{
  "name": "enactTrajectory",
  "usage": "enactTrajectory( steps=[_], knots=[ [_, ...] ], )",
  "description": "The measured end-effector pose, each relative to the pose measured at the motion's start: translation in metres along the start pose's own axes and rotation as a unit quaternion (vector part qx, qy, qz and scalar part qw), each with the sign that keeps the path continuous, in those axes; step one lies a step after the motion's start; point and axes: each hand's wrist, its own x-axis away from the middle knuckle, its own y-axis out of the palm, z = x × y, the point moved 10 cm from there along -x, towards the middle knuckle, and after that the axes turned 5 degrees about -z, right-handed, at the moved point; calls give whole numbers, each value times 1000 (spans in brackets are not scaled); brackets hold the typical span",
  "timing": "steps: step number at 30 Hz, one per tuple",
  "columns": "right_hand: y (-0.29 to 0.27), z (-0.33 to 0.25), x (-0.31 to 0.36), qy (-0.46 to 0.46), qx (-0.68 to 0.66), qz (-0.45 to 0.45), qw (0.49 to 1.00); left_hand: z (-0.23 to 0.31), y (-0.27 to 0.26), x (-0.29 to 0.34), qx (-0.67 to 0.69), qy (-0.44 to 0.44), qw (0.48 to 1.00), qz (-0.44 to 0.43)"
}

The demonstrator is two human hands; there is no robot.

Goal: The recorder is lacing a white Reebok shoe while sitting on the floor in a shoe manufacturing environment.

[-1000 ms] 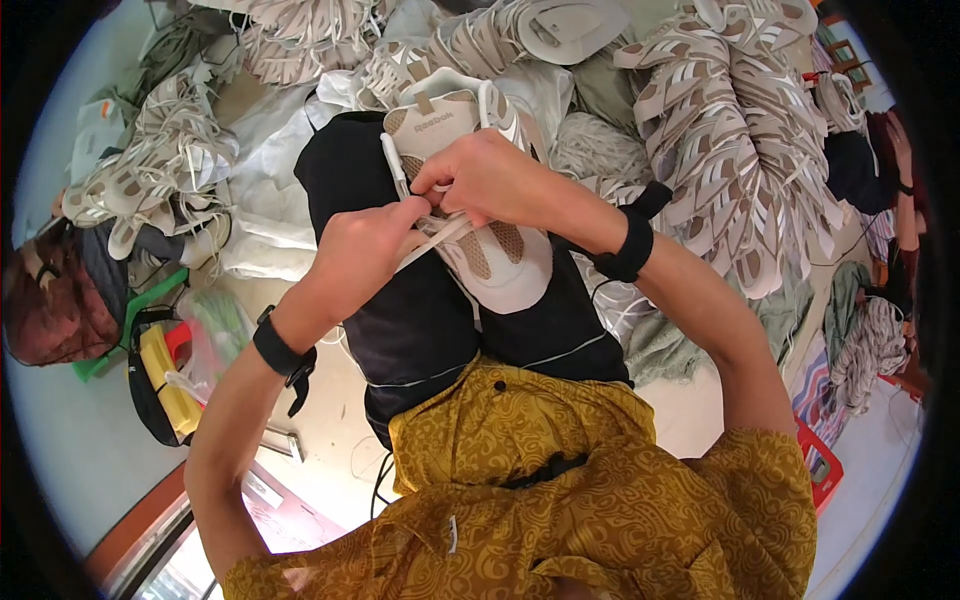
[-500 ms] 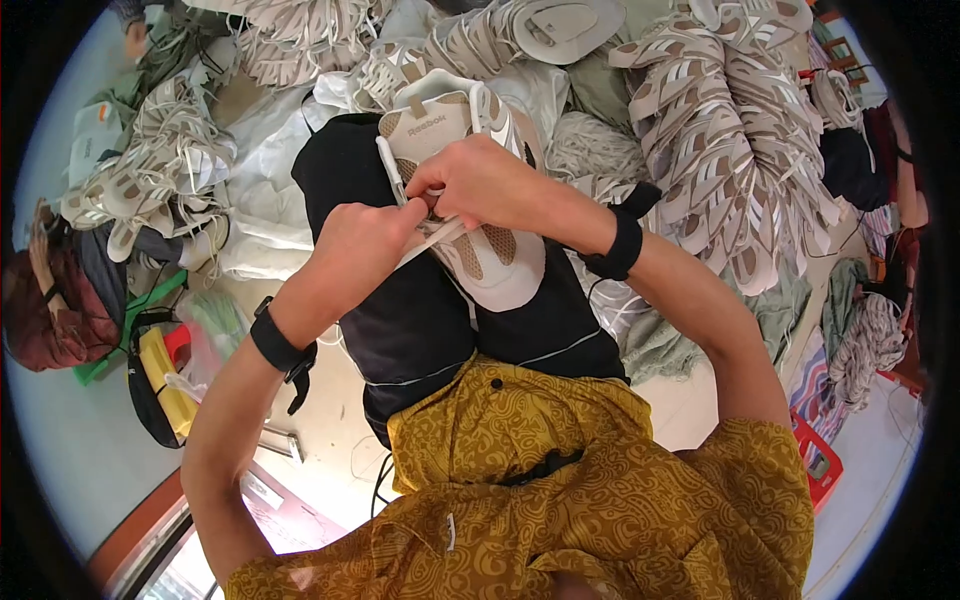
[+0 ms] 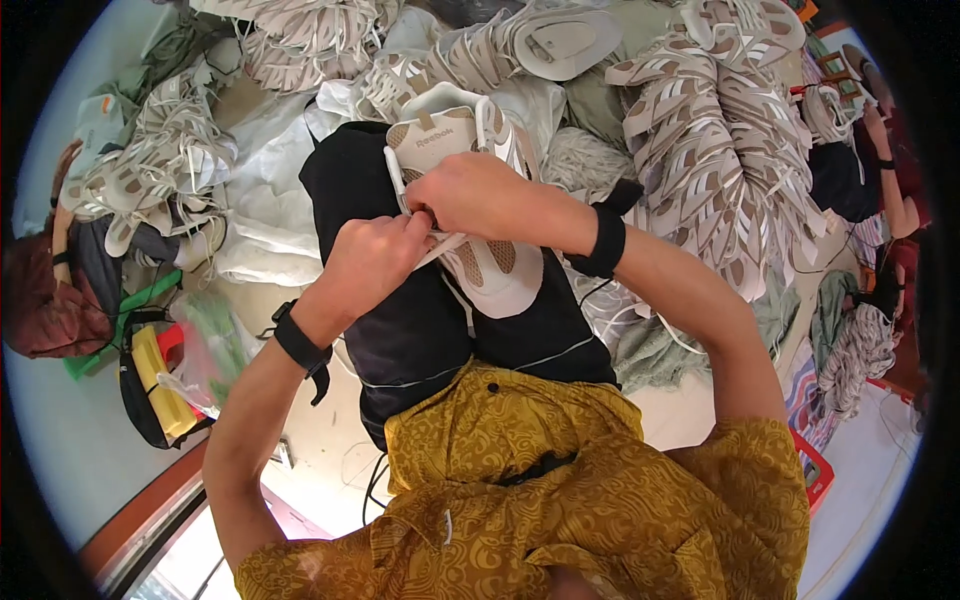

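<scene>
A beige and white shoe upper [image 3: 495, 287] with brown mesh panels lies across my black-clad thighs, its toe toward me and its tongue [image 3: 430, 145] at the far end. Over the lacing area, my left hand [image 3: 368, 268] is closed in a pinch on a flat white lace [image 3: 447, 243]. My right hand [image 3: 468, 197] rests across the upper with its fingers bent in at the eyelet edge, fingertips meeting those of the left. What exactly the right fingertips grip is hidden behind the knuckles.
Stacked shoe uppers [image 3: 725, 150] fill the right; another pile [image 3: 165, 150] lies left. A bundle of pale laces [image 3: 585, 160] sits beyond the upper, near white plastic sheeting [image 3: 270, 190]. Co-workers sit at both edges, one in a dark red top [image 3: 50, 310]. A yellow object [image 3: 160, 375] lies left.
My hands have come closer together, the left shifting right along the lace. The upper has moved slightly in view. At the left edge, a co-worker's hand has come up beside the pile.
</scene>
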Motion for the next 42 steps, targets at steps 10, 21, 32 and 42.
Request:
enactTrajectory(
  steps=[10,21,32,42],
  knots=[
    [0,2,5,-2,-10,25,1000,8,2,4,-67,42,997,21],
    [1,1,0,11,35,1,999,6,-8,5,-32,20,996,79],
    [-60,24,22,-53,87,116,988,6,-11,5,21,-28,998,61],
    [-74,9,60,-44,-177,192,964,-1,-29,-32,253,-139,949,125]
  ],
)
